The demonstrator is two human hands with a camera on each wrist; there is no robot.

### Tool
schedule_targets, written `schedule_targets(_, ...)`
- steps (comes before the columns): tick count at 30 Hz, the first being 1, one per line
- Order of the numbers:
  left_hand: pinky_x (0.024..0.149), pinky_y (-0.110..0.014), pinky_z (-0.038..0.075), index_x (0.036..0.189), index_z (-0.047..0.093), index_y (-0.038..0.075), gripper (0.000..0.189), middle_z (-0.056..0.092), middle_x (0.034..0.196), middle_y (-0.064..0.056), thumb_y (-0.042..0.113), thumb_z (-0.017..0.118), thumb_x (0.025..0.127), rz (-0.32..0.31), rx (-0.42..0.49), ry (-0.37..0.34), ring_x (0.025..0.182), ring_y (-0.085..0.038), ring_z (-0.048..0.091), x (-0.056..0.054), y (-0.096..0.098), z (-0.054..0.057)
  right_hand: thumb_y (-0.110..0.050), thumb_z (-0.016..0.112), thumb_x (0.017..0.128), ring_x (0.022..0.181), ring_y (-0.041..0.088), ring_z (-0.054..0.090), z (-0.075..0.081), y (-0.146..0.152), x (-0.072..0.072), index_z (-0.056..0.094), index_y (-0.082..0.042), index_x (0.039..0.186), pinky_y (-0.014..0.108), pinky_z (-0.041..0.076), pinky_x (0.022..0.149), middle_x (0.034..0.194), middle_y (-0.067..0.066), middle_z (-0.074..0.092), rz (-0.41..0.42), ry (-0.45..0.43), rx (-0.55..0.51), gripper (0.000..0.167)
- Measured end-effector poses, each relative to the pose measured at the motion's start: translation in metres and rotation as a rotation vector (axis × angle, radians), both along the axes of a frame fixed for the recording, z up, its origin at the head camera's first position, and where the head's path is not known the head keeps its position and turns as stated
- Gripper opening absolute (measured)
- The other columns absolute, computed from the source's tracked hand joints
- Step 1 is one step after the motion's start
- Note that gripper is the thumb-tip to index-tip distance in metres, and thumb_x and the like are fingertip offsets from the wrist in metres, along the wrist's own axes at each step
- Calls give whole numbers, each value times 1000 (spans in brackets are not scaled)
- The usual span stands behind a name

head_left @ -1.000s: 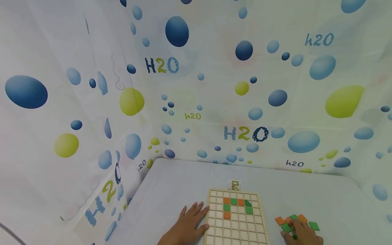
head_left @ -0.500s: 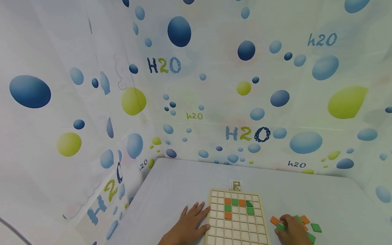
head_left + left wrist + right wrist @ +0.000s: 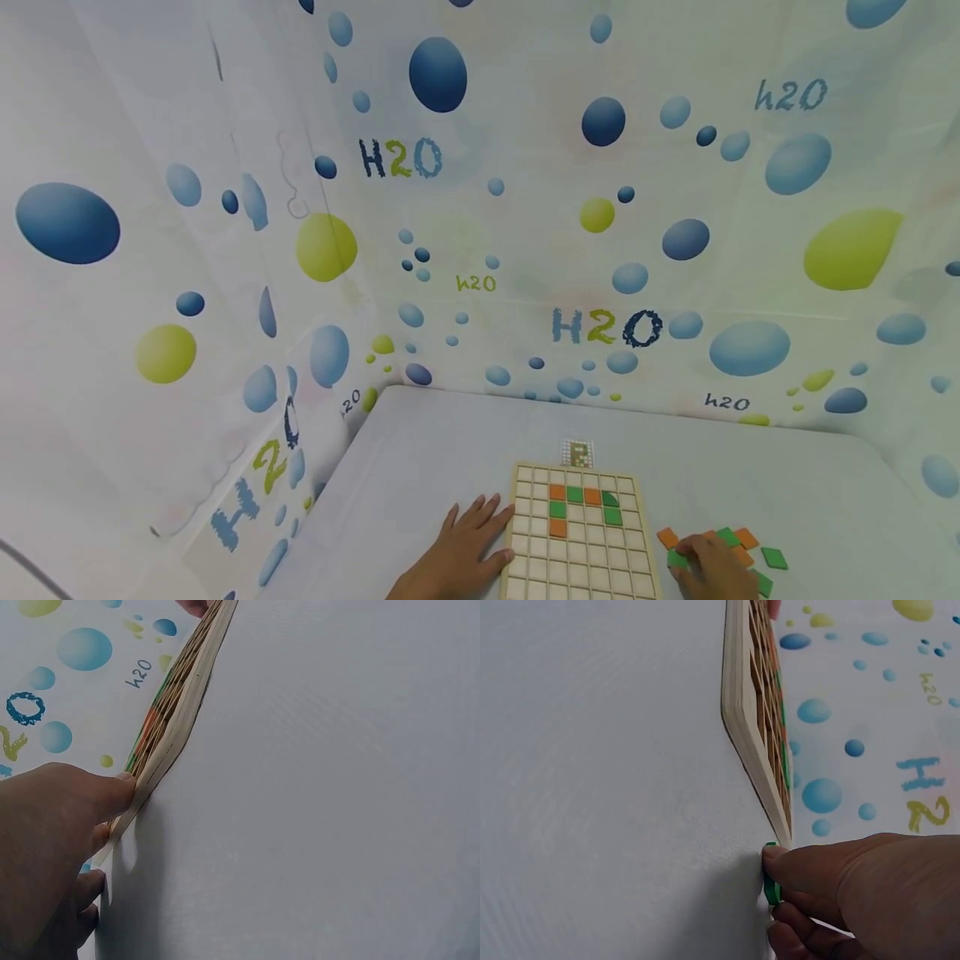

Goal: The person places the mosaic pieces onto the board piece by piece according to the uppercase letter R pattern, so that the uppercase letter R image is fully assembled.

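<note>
A wooden grid board (image 3: pixel 566 571) lies on the white table, with several orange and green tiles (image 3: pixel 574 494) set in its upper cells. Flat and spread, my left hand (image 3: pixel 463 546) rests along the board's left side; in the left wrist view its thumb (image 3: pixel 116 793) lies against the wooden edge. Right of the board, my right hand (image 3: pixel 716 571) pinches a green tile (image 3: pixel 771 885) between thumb and fingers, low over the table. Around that hand is a loose pile of tiles, including an orange tile (image 3: pixel 667 538) and a green diamond-shaped tile (image 3: pixel 775 558). The hand hides part of the pile.
A small card (image 3: pixel 577 453) with a gridded brown pattern lies at the board's far edge. White sheeting (image 3: pixel 525 233) printed with coloured bubbles and "H2O" stands behind and at the left of the table (image 3: pixel 442 442).
My right hand has shifted left over the pile, from its middle to its left side, and now pinches a green tile there. Some loose tiles have spread. The left hand stays put.
</note>
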State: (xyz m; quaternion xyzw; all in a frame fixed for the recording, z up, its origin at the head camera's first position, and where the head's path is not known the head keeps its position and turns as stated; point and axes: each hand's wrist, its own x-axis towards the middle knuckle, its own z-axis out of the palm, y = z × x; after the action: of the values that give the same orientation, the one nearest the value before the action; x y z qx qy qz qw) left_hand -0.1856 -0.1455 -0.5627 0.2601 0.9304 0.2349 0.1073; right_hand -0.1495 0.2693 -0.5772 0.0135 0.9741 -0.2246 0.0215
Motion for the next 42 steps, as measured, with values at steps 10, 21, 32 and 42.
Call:
schedule_targets(10, 120, -76, 19, 166, 37, 31, 66, 32, 173, -6, 59, 49, 107, -3, 16, -2, 160, -38, 28, -2, 1, -2, -20, 84, 90, 89, 20, 58, 17, -14, -3, 67, -8, 104, 45, 54, 77, 99, 4, 59, 43, 15, -40, 25)
schedule_targets(21, 117, -78, 19, 166, 38, 28, 67, 33, 172, -9, 58, 49, 108, -8, 15, 13, 158, -42, 29, -2, 1, 1, -18, 82, 92, 89, 14, 58, 28, -45, -19, 69, -9, 108, 30, 54, 75, 101, 2, 59, 83, 23, -259, 23)
schedule_targets(32, 119, -76, 20, 165, 39, 31, 66, 34, 172, -6, 60, 50, 107, 10, -13, 18, 159, -39, 29, 0, 2, 0, -18, 86, 87, 92, 14, 60, 26, -89, -33, 68, -14, 104, 38, 54, 81, 100, -3, 60, 161, 83, -255, 25)
schedule_targets(42, 116, -79, 20, 165, 40, 27, 66, 35, 171, -11, 58, 49, 108, -13, 15, 43, 157, -43, 30, -2, 1, -4, -21, 82, 92, 86, 5, 47, 18, -107, -33, 67, -18, 100, 26, 45, 73, 96, -6, 55, 328, 115, -275, 18)
